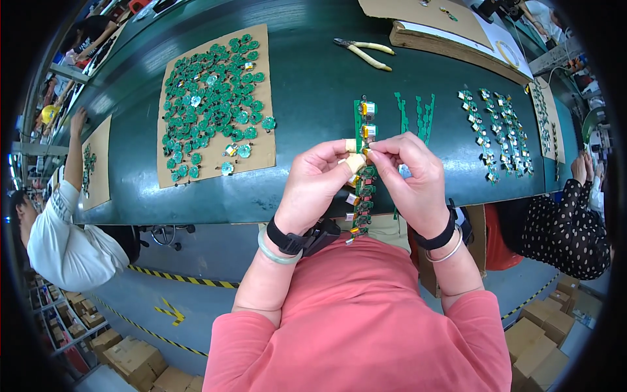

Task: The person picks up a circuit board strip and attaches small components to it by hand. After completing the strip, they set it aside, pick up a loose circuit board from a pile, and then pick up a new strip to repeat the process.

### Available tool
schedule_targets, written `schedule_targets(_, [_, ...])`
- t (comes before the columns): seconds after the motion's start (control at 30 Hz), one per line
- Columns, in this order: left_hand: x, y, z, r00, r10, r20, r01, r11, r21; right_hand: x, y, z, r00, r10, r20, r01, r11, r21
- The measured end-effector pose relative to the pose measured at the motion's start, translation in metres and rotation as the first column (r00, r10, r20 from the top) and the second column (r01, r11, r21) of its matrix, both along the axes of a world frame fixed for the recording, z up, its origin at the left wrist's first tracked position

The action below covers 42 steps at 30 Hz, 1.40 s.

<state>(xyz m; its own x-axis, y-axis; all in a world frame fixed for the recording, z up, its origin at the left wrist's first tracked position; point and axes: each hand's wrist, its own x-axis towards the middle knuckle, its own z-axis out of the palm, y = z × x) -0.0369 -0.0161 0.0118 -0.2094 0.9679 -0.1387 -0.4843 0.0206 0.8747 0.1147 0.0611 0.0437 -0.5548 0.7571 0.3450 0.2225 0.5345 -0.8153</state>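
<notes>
1. Fingertips of the left hand (304,183), thumb and forefinger both wearing tan covers, are closed on a long, narrow green circuit-board strip (358,117).
2. Right-hand thumb and forefinger meet on the same strip, just beside the left fingertips; the right hand (418,173) appears to pinch a small part there, but whether that is a wire, a tab or a board edge is too small to tell.
3. The strip runs lengthwise below the hands, from the dark green bench top (300,78) toward the pink shirt (359,300). Flat silver-and-yellow cells (369,109) show along it, both beyond the fingers and nearer the body.
4. Progress, as I judge it: most of this strip seems fitted with cells, and the middle section is the part being worked; the joints under the fingers are hidden.
5. To the right, several rows of green boards with pale cells (480,134) look finished at this stage.
6. Thin, jagged green strips (402,117) without visible cells lie nearer, seemingly leftover rails.
7. Leftward, many loose, round green boards (196,117) cover a brown cardboard sheet (262,157); their stage is unclear.
</notes>
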Motion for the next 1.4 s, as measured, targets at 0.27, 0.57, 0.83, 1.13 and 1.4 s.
schedule_targets(0.27, [-0.002,-0.003,0.000,0.999,-0.023,0.036,0.023,1.000,0.013,0.005,0.000,0.006,0.998,-0.037,0.043,0.050,0.935,-0.351])
schedule_targets(0.57, [-0.005,0.001,0.007,0.967,-0.119,0.227,0.131,0.991,-0.038,0.009,0.010,0.015,0.980,0.078,-0.181,-0.181,0.718,-0.672])
schedule_targets(0.83, [-0.010,0.000,-0.006,0.954,-0.230,0.194,0.237,0.971,-0.011,0.003,0.017,0.011,0.982,0.014,-0.189,-0.146,0.693,-0.706])
schedule_targets(1.13, [-0.008,0.003,-0.006,0.991,-0.046,0.129,0.051,0.998,-0.030,0.008,0.003,0.000,0.998,0.050,0.047,-0.053,0.997,0.062])
schedule_targets(1.4, [-0.006,0.000,-0.002,0.988,-0.103,0.119,0.110,0.993,-0.050,0.011,0.003,-0.012,0.959,-0.098,-0.265,-0.113,0.727,-0.678])
